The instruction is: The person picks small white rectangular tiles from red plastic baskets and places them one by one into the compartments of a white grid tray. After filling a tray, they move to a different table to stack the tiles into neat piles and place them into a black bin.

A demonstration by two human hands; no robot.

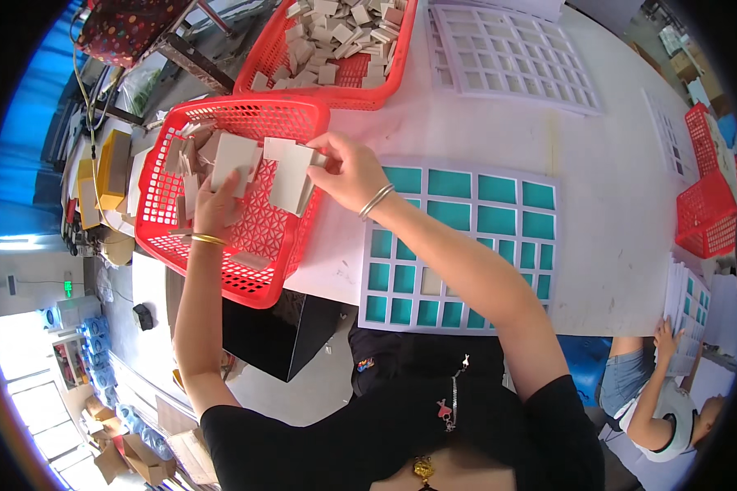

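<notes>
Red basket below, both hands above, each gripping pale pieces

Head view: the left forearm rises steeply from the lower edge, its elbow slightly bent, a gold bracelet at the wrist. The left hand is grasping pieces from below, thumb laid along the near face, so that they stand over the middle of the basket. How many it grips cannot be told.

The right arm slants up and leftward across the teal grid, elbow bent well out to the side, silver bangles at the wrist. The right hand is turned inward at the basket's right rim, thumb and forefinger pinching a fanned stack by its right edge. The stack hangs over the basket, just beside the left hand's pieces.

More loose pieces lie in the basket's left part. A fuller red basket, the far basket, stands just beyond on the white table.
</notes>
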